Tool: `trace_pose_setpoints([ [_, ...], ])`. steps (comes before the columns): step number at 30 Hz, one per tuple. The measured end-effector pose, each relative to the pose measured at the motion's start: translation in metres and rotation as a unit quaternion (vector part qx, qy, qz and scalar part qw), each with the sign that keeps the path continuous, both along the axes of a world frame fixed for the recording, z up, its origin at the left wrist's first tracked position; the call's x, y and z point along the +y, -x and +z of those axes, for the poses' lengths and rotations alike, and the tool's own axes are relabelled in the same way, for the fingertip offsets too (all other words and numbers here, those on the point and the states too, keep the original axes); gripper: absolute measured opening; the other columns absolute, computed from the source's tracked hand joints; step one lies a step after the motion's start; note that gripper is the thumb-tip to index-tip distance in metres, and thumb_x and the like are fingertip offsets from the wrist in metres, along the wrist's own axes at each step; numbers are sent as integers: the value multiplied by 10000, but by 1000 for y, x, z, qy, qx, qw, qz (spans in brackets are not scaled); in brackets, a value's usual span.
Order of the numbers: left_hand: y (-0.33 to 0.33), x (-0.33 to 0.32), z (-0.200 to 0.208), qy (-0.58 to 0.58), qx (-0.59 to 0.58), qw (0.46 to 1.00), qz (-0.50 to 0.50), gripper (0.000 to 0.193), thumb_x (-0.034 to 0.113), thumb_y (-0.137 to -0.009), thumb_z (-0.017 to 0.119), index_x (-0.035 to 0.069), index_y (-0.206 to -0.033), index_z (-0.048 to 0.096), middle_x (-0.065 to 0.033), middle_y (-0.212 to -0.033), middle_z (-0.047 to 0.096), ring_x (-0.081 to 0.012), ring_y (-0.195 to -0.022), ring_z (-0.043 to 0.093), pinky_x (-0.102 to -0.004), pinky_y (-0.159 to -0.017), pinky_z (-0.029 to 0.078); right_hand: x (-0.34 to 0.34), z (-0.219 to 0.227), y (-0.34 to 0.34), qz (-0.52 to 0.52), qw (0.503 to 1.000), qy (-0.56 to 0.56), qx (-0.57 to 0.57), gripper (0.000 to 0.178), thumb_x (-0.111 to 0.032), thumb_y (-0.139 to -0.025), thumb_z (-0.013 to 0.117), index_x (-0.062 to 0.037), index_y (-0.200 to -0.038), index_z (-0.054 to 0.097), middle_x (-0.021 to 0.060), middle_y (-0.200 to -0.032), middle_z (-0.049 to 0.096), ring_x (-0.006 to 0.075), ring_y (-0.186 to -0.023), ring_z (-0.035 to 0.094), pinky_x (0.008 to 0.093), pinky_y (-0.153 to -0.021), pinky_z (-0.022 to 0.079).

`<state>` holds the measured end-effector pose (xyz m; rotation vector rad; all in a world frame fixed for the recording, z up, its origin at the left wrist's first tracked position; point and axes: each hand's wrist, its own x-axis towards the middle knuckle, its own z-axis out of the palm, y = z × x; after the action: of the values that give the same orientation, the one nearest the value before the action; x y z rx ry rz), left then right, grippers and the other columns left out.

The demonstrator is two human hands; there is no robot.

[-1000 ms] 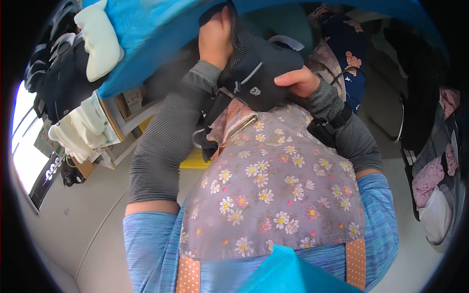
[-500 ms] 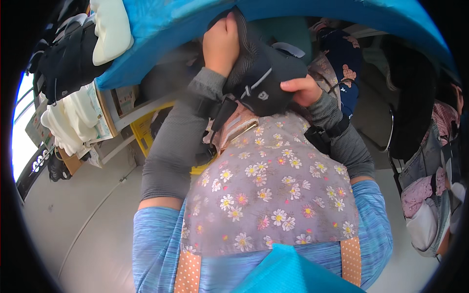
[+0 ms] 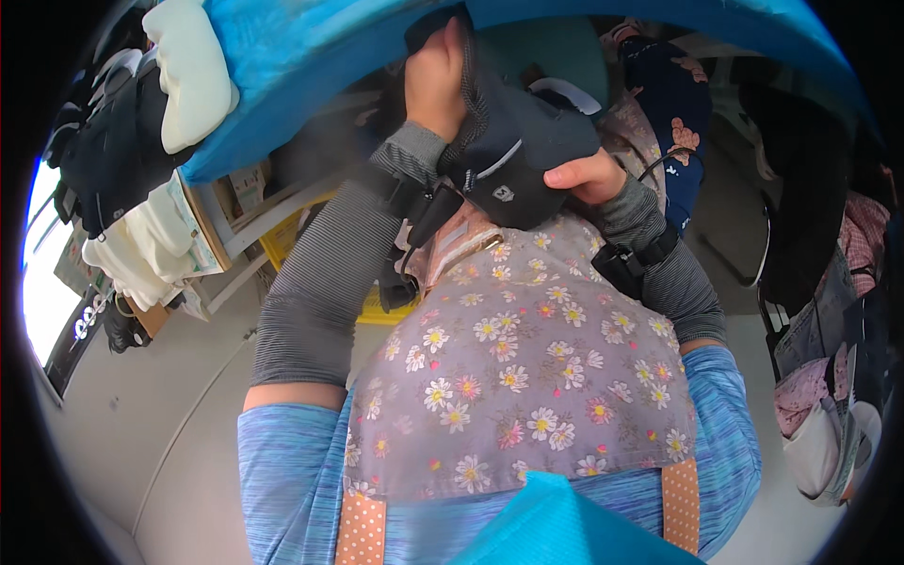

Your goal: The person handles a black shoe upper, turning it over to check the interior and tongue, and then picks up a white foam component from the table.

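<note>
A dark padded fabric piece (image 3: 527, 179), like a small bag or pouch, is held up over my lap. It has a pale narrow strip, a small grey badge and a ribbed, mesh-like edge. My left hand (image 3: 436, 89) is closed round its upper left edge, thumb up. My right hand (image 3: 589, 177) grips its lower right side, thumb on the front and the other fingers mostly hidden. Just behind the piece shows a curved white strip (image 3: 565, 95). Black bands sit on both my wrists, over grey striped sleeves.
A blue-covered table (image 3: 311, 47) curves across the far side, with black fabric pieces (image 3: 122, 141) and a white foam shape (image 3: 188, 80) at its left. White pieces (image 3: 151, 235) and a yellow crate (image 3: 282, 235) lie lower. Clothes (image 3: 819, 395) hang over a chair at right.
Both hands keep their hold on the dark piece, which has shifted slightly to the right. My left forearm has swung a little outward, and the surroundings have shifted slightly in view.
</note>
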<state>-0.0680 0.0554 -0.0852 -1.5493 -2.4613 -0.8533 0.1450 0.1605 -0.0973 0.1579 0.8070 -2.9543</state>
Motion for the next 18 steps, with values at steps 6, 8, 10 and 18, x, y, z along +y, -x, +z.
trace_pose_setpoints([
  [6,-10,3,12,-42,-98,989,104,354,308,-969,447,-3,-1011,612,-256,-842,620,-455,-811,584,-475,-679,473,-3,-4,0,3,998,49,-35,463,-32,-769,630,37,-1221,565,131,-1168,636,241,-1073,609,349,-960,470],
  [8,-10,1,19,-60,-106,984,131,406,340,-989,436,-11,-935,632,-253,-777,608,-450,-766,581,-467,-661,466,-4,1,0,-7,997,53,-50,461,-31,-773,621,36,-1225,563,133,-1169,636,245,-1077,609,354,-967,468],
  [10,-16,1,34,-47,-140,977,157,401,323,-995,457,-27,-914,636,-247,-751,593,-437,-732,578,-440,-656,463,-8,7,-2,-34,996,63,-54,464,-30,-771,615,34,-1228,561,133,-1168,637,245,-1072,612,362,-970,468],
  [18,-4,-12,13,42,-57,994,80,315,65,-851,530,-32,-1150,542,-244,-924,607,-429,-814,592,-432,-669,488,-3,-8,4,-19,997,65,-41,469,-28,-755,614,35,-1218,571,132,-1157,645,243,-1074,613,351,-961,468],
])
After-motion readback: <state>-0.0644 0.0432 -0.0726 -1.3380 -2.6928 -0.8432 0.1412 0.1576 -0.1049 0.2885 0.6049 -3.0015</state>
